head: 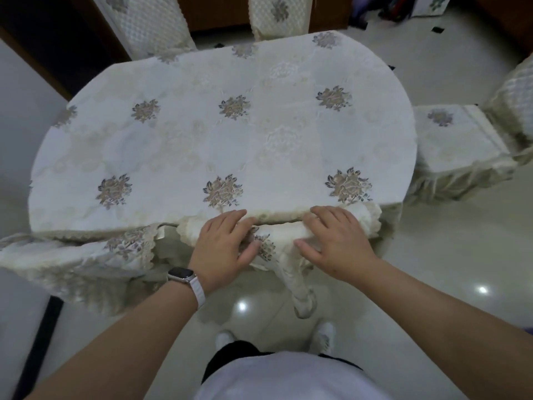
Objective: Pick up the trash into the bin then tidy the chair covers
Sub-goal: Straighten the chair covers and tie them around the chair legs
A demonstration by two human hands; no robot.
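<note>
From my remote seat, the table (202, 140) under its floral cloth fills the middle of the view and blocks the way forward; the chair I am working on is pushed in against its near edge. The chair cover (282, 232) sits on that chair's back, bunched at the top, directly below me. My left hand (222, 243) and right hand (334, 238) both grasp it, fingers laid over the top and thumbs pressed on the near face. I count five covered chairs: this one, a left chair (72, 255) tucked at the table corner, two far chairs (150, 21) (277, 15), and a right chair (455, 145) standing apart from the table. One watch (181, 274) is on my left wrist, and two white shoes (324, 336) are on the glossy floor.
</note>
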